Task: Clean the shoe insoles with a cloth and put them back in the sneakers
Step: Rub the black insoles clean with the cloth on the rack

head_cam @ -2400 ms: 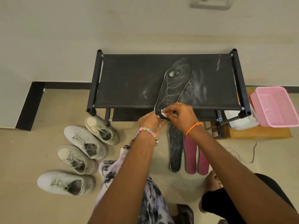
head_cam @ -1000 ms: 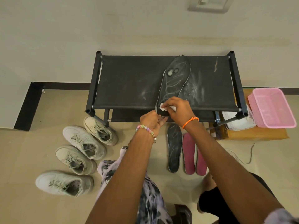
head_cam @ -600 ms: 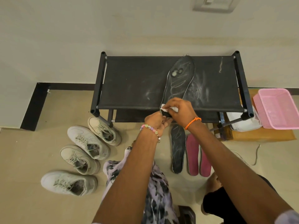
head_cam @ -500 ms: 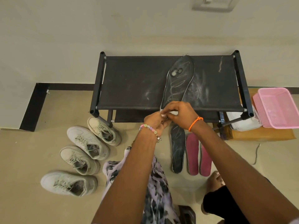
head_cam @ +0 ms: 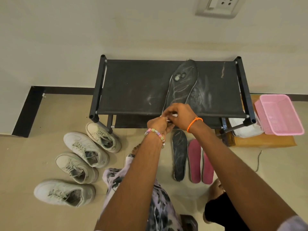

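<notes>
Your left hand (head_cam: 157, 125), fingers curled, grips the near end of the long black chalk-marked insole (head_cam: 181, 84) lying on the black fabric rack surface (head_cam: 133, 85). Your right hand (head_cam: 180, 115) pinches a small white cloth (head_cam: 174, 115) against that end.

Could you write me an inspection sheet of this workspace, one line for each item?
Surface: black shoe rack, top smeared with white streaks.
Job's things: black insole on the rack; second black insole and two pink insoles on the floor; four pale sneakers; white cloth.
Clutter: pink basket on cardboard.
Hands: left hand grips the insole's near end; right hand pinches the cloth.
Cables: thin cord on the floor.
Surroundings: wall socket, tiled floor.
</notes>
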